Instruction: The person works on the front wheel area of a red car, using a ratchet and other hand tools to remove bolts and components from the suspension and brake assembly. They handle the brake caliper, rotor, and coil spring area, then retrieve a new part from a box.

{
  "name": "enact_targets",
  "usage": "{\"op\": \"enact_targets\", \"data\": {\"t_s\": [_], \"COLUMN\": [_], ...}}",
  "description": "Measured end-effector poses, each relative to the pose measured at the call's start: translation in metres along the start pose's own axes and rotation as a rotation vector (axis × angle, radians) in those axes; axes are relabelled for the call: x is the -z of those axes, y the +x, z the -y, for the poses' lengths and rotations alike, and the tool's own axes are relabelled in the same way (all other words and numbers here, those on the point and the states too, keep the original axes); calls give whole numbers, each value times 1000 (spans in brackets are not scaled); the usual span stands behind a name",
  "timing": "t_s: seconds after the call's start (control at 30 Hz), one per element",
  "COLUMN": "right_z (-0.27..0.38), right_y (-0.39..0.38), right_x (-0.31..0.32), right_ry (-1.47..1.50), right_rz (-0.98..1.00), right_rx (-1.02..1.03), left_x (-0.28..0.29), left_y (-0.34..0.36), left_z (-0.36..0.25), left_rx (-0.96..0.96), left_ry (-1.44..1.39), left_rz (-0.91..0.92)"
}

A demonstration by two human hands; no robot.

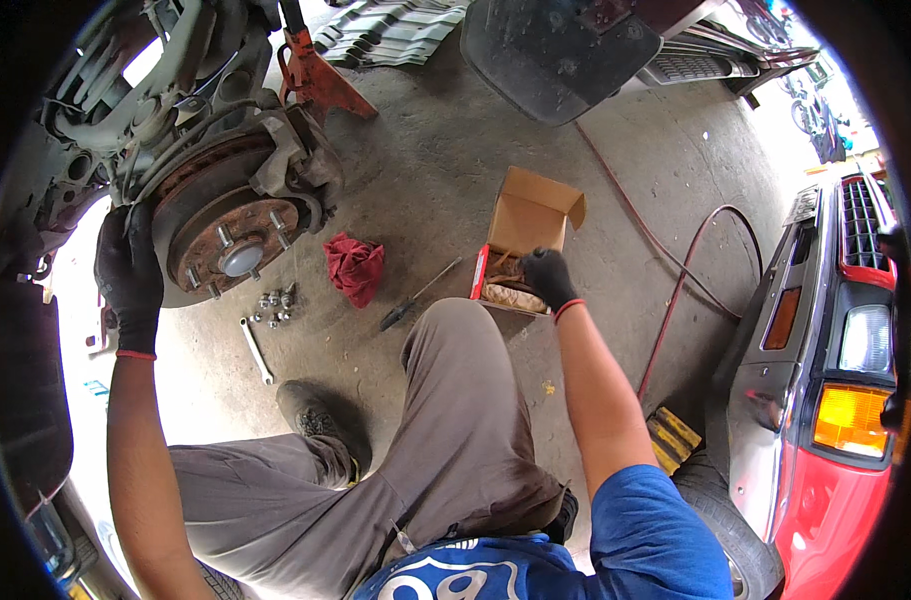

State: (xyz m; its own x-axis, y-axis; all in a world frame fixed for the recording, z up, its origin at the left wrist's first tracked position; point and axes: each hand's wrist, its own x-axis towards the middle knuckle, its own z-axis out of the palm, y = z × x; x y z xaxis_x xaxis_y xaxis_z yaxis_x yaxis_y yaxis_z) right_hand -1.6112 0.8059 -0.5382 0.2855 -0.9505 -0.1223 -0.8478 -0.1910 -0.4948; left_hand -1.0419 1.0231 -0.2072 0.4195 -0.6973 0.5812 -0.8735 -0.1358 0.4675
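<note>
My left hand (130, 270), in a black glove with a red cuff, is closed at the left rim of a worn brake disc (180, 235); some fingertips are hidden. The disc sits on a rusty wheel hub (240, 235) with bare studs, under a caliper (280, 155). Over the right side of an open cardboard box (535, 205) is my right hand (548, 278), gloved alike. Its fingers are curled in, and what they hold, if anything, is hidden. Inside the box lie brownish parts and a pale wrapped bundle (513, 297).
On the concrete floor lie a red rag (354, 268), a screwdriver-like tool (420, 295), several lug nuts (273, 305) and a wrench (257, 352). An orange jack stand (320, 80) rises behind the disc. A red hose (665, 250) curves toward a red vehicle (835, 500) at right.
</note>
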Motion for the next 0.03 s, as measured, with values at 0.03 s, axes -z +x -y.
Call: {"op": "enact_targets", "data": {"t_s": [0.03], "right_z": [-1], "right_y": [0], "right_x": [2], "right_ry": [41], "right_rz": [-78], "right_rx": [9], "left_x": [-1], "left_y": [0], "left_z": [3], "left_rx": [30], "left_ry": [-2], "left_rz": [-3]}}
